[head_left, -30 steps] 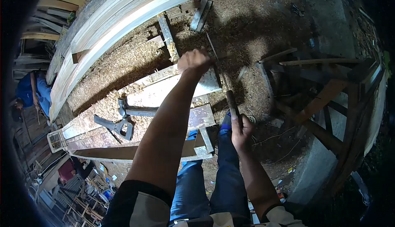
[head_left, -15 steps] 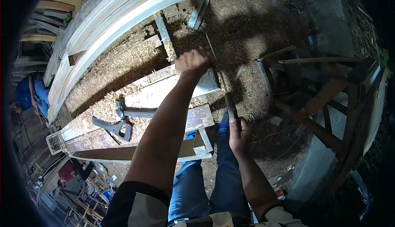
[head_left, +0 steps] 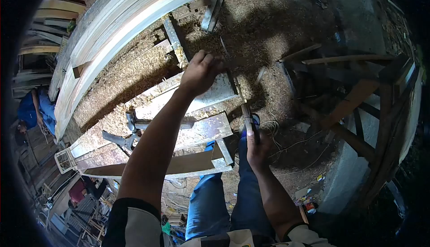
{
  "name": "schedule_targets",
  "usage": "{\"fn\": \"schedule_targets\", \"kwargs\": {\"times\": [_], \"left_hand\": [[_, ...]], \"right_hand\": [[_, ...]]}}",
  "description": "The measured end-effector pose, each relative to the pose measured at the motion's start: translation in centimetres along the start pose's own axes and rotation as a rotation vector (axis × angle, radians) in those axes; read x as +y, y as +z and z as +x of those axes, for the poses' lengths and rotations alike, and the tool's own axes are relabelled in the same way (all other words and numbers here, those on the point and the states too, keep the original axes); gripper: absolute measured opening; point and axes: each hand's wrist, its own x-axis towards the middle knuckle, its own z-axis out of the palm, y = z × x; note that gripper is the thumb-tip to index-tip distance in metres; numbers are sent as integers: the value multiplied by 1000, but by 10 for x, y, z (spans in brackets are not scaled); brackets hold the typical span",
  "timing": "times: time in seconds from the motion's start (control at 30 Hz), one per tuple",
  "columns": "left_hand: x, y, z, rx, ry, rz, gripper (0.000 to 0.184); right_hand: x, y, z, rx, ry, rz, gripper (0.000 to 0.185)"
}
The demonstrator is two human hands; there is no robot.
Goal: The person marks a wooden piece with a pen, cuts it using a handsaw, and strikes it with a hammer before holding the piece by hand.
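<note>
My left hand [head_left: 200, 73] is closed above the end of a pale board [head_left: 219, 90]; what its fingers hold, if anything, is hidden. To its right, my right hand [head_left: 259, 150] is wrapped round the wooden handle [head_left: 247, 118] of a long thin tool. The tool's narrow shaft [head_left: 239, 90] runs up past the board's end, beside my left hand. A hammer [head_left: 131, 120] and a handsaw [head_left: 117, 138] lie on the shavings-covered boards left of my left forearm, which partly hides them.
Stacked long planks [head_left: 134, 18] curve across the upper left. A wooden frame [head_left: 358, 103] stands at the right. A person in blue [head_left: 45, 106] is at the far left, and another in dark red [head_left: 77, 191] at the lower left. Cord [head_left: 271, 128] lies near my feet.
My left hand has shifted slightly left, and my left forearm now covers more of the hammer and handsaw. My right hand stays on the handle, which has moved slightly.
</note>
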Motion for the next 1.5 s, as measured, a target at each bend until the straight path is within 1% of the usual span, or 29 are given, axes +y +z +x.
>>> {"fn": "schedule_targets", "kwargs": {"times": [0.07,0.2,0.27,0.4,0.43,0.47,0.5,0.57,0.6,0.63,0.7,0.73,0.77,0.83,0.87,0.93,0.97,1.0,1.03,1.07,1.1,1.13,1.2,1.27,1.3,1.37,1.47,1.5], "left_hand": [[-8,5,-6,123,271,-65,24],[-12,8,-6,150,251,-36,28],[-9,7,-5,182,242,-43,23],[-1,9,-4,158,168,-130,21],[7,4,1,175,-6,-199,30],[13,1,6,191,-181,-266,44],[12,6,11,192,-183,-263,44],[7,18,26,114,-690,-24,75],[18,14,29,-23,-775,160,84],[25,12,30,-19,-776,156,84],[37,11,30,-128,-737,320,77],[46,2,35,-196,-791,267,71],[45,5,34,-196,-795,266,71],[42,8,34,-125,-747,305,67],[41,9,35,-125,-748,308,67],[45,6,36,-157,-771,331,59],[47,5,35,-160,-772,330,59],[56,-3,35,-206,-763,331,55],[62,-9,35,-252,-753,332,51],[58,-7,37,-248,-751,331,51],[53,-5,39,-241,-772,334,56],[49,-1,39,-239,-793,335,66],[45,4,38,-228,-775,341,66],[44,4,33,-218,-769,352,66],[46,2,33,-211,-733,353,66],[49,-2,35,-204,-696,351,66],[54,-4,35,-259,-751,336,63],[56,-6,37,-267,-783,289,50]], "right_hand": [[1,-3,0,-33,0,-18,37],[-12,0,5,12,21,-17,39],[-4,-6,7,-46,-18,-109,31],[1,-5,6,-28,-35,-64,31],[10,-6,4,-35,-56,-94,31],[19,-7,2,-41,-76,-123,32],[24,-8,-1,-44,-76,-121,32],[29,-9,-1,-53,-61,-171,31],[26,-7,0,-56,-66,-172,31],[21,-5,1,-23,-90,-138,32],[18,-4,2,14,-110,-109,32],[18,-4,1,-2,-40,-68,32],[19,-3,2,-19,27,-22,32],[24,-1,4,-27,24,-15,31],[25,0,4,-30,21,-9,30],[19,1,4,-37,29,-5,29],[15,0,3,-43,36,-5,28],[11,0,1,-43,38,-8,28],[6,0,-1,-13,-46,-13,28],[3,2,-2,2,-92,-14,28],[0,4,-3,16,-138,-16,28],[-1,4,-9,8,-58,23,28],[-6,1,-5,2,-58,-112,26],[-11,4,7,-4,-30,-117,28],[-15,6,10,-5,-6,-116,31],[-16,5,3,14,-40,-128,31],[-5,4,-7,67,-22,-89,32],[-4,4,-1,39,-1,-102,32]]}}
